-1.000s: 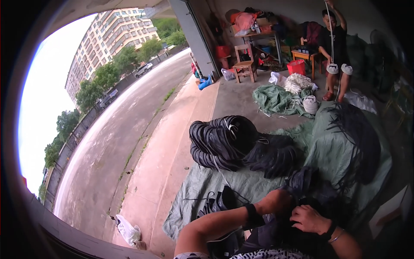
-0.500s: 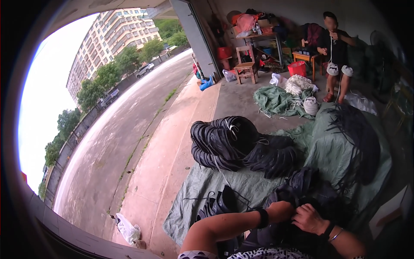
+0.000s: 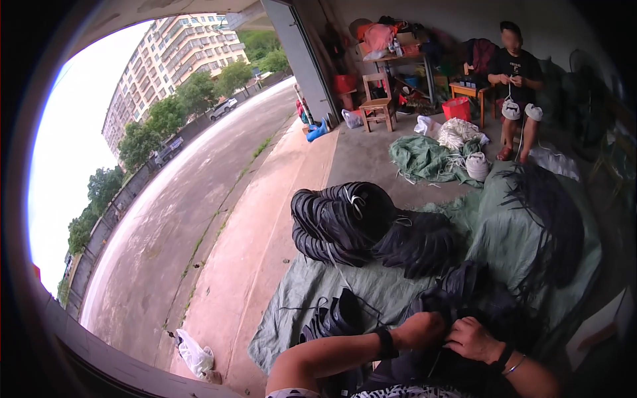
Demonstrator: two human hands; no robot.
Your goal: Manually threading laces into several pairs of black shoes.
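Note:
My left hand (image 3: 423, 330) is closed above my lap, its back turned up, with a dark band round the wrist. Close by on its right, my right hand (image 3: 472, 340) has its fingers bent inward, pinched together. Whatever they grip is hidden against the dark material (image 3: 458, 368) on my lap. Just beyond the hands lie bunched black curved pieces (image 3: 463, 278). Left of them, more stacked black pieces (image 3: 338, 312) rest with thin straps sticking out.
A green tarp (image 3: 298, 298) bears large tied black bundles (image 3: 342, 222) and a heap of black strips (image 3: 554, 219). A seated co-worker (image 3: 517, 73) handles white cord. A white rope heap (image 3: 459, 132), red bucket (image 3: 456, 109) and wooden chair (image 3: 377, 103) stand at the back.
My left hand has shifted slightly left and down, opening a small gap from my right hand. The co-worker's raised hand has come down to meet the other at the cord.

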